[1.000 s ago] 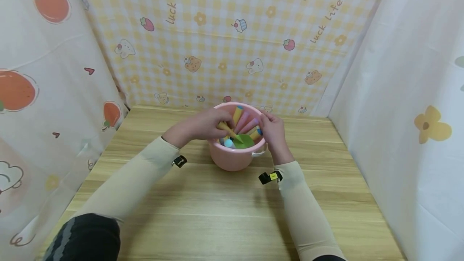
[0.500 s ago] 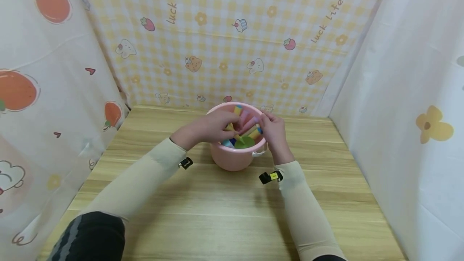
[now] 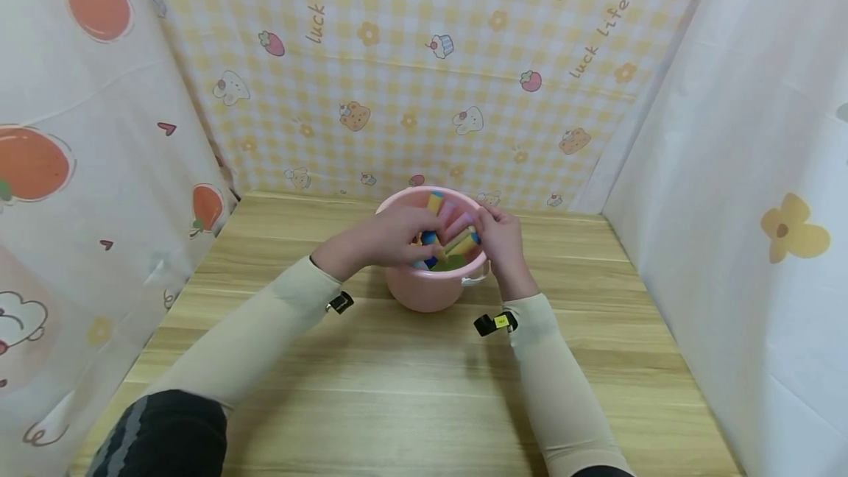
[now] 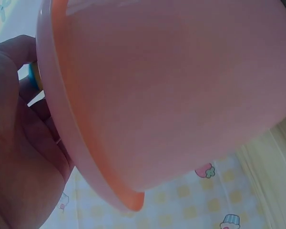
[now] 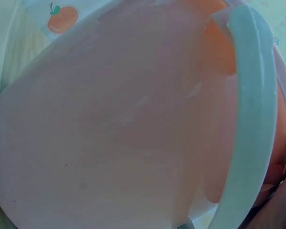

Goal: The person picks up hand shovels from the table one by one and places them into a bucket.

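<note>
A pink bucket (image 3: 424, 293) stands upright on the table. My left hand (image 3: 377, 238) reaches over its near-left rim, thumb and fingers curled about a yellow handle with a blue end (image 3: 429, 238); the fingertips are partly hidden. In the left wrist view, that blue-and-yellow end (image 4: 34, 75) shows between the digits of the left hand (image 4: 24, 138), beside the bucket wall (image 4: 171, 95). A green shovel blade (image 3: 452, 263) lies low in the bucket, near the thumb. With thumb and fingers, my right hand (image 3: 503, 249) pinches the bucket's right rim.
Pink handles (image 3: 457, 227) and other yellow handles with blue ends (image 3: 466, 243) lean inside the bucket. A white bucket handle (image 5: 252, 105) hangs on the right side. Printed cloth (image 3: 397, 79) closes off the back and both sides of the wooden table (image 3: 397, 389).
The left hand has moved right and deeper over the bucket, from the green shovel's yellow handle to a blue-ended one. The green shovel sits lower among the contents. The right hand stays put.
</note>
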Demonstrator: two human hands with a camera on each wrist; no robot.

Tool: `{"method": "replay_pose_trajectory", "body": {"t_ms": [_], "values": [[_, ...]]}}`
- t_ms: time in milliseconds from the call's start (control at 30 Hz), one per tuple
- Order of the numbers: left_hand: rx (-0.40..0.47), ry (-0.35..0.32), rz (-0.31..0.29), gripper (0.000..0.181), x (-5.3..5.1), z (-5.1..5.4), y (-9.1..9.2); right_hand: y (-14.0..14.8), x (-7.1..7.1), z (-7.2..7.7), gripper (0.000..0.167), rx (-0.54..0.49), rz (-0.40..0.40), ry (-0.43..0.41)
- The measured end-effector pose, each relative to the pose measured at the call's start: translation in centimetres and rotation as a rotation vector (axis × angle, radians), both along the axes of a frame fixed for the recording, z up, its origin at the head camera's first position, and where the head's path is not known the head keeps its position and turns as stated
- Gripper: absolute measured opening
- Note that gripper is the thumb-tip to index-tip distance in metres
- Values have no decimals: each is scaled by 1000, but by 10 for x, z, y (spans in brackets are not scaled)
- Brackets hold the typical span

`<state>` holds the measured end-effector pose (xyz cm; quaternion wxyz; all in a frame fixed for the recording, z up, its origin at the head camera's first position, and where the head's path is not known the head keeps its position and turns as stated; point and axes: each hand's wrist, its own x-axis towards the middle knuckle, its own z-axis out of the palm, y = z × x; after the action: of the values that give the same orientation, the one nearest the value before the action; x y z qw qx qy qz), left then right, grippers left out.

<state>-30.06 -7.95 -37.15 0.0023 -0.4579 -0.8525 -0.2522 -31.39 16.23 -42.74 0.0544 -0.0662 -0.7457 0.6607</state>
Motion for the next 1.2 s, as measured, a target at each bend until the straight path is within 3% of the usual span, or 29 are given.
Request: {"method": "replay_pose_trajectory", "body": {"t_ms": [233,567,733,867,1033,1200], "values": [[-10,55,-47,14,3,-2,4,-1,0,0,37,1,1,-2],[64,-45,-33,22,2,5,-8,0,-2,1,39,17,0,3],[59,-76,41,19,4,8,-24,-1,-3,2,37,17,-6,3],[69,-102,150,23,6,8,-40,2,-3,4,40,48,13,-19],[106,-95,303,39,12,4,-63,14,2,11,53,180,96,-78],[131,-73,384,52,19,-2,-83,33,9,24,73,372,201,-110]]}}
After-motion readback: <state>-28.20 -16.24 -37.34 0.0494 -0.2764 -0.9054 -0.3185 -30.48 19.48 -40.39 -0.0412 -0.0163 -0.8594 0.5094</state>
